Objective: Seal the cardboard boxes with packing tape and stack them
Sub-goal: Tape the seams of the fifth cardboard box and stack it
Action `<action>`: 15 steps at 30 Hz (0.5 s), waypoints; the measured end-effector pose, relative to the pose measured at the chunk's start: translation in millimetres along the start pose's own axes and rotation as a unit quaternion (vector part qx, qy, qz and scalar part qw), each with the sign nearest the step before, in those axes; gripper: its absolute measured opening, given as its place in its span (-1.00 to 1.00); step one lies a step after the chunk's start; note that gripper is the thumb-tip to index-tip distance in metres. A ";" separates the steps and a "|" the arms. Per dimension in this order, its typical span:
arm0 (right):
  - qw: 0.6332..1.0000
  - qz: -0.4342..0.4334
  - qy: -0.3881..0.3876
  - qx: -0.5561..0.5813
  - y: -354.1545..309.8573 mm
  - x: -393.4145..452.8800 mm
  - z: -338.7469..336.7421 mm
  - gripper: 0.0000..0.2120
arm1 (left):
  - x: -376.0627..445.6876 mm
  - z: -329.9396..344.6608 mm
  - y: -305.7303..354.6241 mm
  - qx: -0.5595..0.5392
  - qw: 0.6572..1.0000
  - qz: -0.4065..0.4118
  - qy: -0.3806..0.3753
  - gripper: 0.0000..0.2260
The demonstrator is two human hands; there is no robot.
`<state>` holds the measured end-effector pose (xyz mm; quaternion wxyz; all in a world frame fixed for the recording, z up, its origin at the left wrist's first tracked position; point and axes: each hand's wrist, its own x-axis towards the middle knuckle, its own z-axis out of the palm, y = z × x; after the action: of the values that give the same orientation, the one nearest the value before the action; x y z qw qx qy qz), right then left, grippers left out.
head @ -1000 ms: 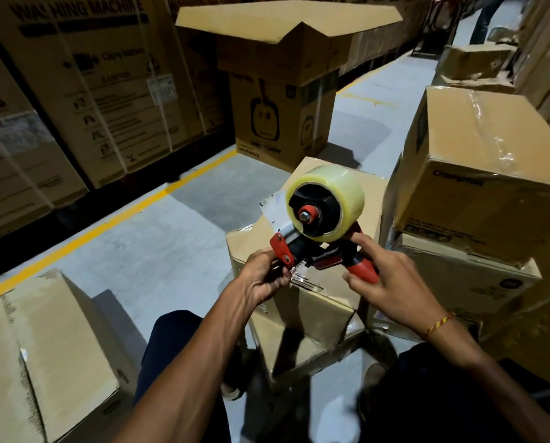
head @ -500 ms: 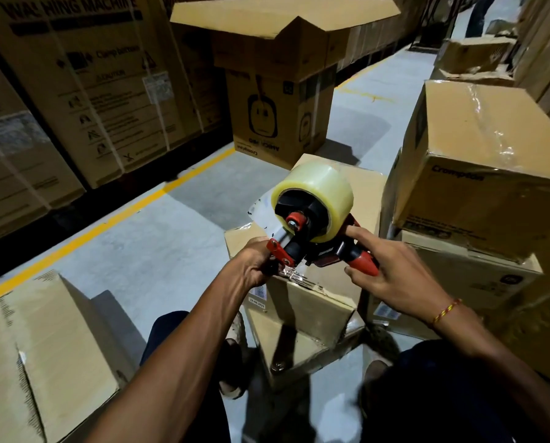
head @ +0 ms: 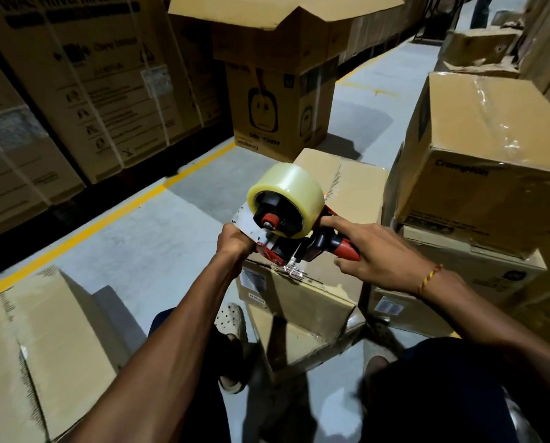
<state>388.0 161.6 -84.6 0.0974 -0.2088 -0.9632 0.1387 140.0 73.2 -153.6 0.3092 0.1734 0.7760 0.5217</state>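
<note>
1. Strapped cartons (head: 75,91) printed "WASHING MACHINE" line the wall far to the left of the box, behind a yellow line (head: 107,215) on the floor (head: 158,238)
2. A right stack (head: 478,193) of two cartons stands just beside the box; its top carton is glossy with tape and reads "Crompton"
3. An open carton (head: 280,100) stands beyond the box, its flaps spread wide
4. A left carton (head: 40,346) sits on the floor, well apart from the box on its left
5. The box (head: 324,282) stands in the middle, in front of the person's knees, its top flaps closed; it rests on another flattened-looking carton (head: 299,350), tilted under it
6. The dispenser (head: 299,238), red and black, sits at the box's near top edge with its blade end down on crinkled tape there
7. The right hand (head: 379,254) has its grip clamped on the dispenser's red handle, forefinger stretched along the frame
8. The left hand (head: 235,241) pinches the dispenser's front end at the box's near left corner
9. The roll (head: 286,199) of clear tape rides on top of the dispenser, above the box
</note>
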 end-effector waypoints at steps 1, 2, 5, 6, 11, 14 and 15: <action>1.000 0.000 -0.009 -0.003 -1.0 4.1 2.0 -0.32 | 2.6 -1.4 -3.9 0.011 1.000 -0.004 0.013 -0.92; 1.000 0.001 -0.019 -0.006 -1.6 8.1 3.4 -0.32 | 5.2 -2.2 -7.5 0.018 1.000 -0.013 0.021 -0.93; 0.999 0.001 -0.044 -0.011 -4.8 18.5 4.9 -0.32 | 16.5 -5.1 -19.6 0.054 0.998 -0.018 0.036 -0.86; 0.999 0.000 -0.051 -0.014 -6.0 21.7 4.9 -0.32 | 21.0 -5.0 -23.6 0.061 0.997 -0.010 0.035 -0.79; 0.996 -0.010 -0.079 -0.031 -11.1 33.6 8.2 -0.34 | 19.5 -7.9 -29.4 0.086 0.995 0.044 0.037 -0.82; 0.996 -0.005 -0.082 -0.036 -9.1 33.5 11.7 -0.35 | 21.0 -21.1 -34.6 0.168 0.981 0.049 0.086 -0.87; 0.996 -0.003 -0.087 -0.037 -7.7 32.9 12.7 -0.36 | 24.2 -27.1 -38.5 0.186 0.978 0.041 0.089 -0.90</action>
<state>352.6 166.1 -89.9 0.0061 -0.1968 -0.9730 0.1201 106.0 53.3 -189.0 0.1798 0.2129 0.8758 0.3941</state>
